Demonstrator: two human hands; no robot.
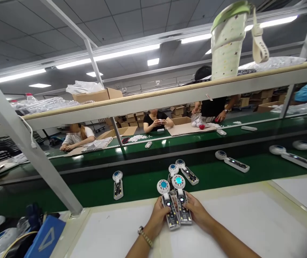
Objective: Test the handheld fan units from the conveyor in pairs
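Two white handheld devices with round heads and open bodies showing dark circuit boards are held side by side above the white worktop [115,233]. My left hand [158,215] is closed around the left device [171,215], whose round head has a blue centre. In my right hand [196,211] is the right device [183,209]; its centre glows cyan. Both thumbs rest on the boards. Just behind, on the green belt [89,188], lie a partly hidden device [173,169] and another one [189,175].
More devices lie along the belt, one at left [118,190] and several at right [236,165]. A slanted metal post [43,165] stands left, near a blue bin [47,238]. A shelf [142,104] holding a cup [227,43] crosses above. People sit opposite.
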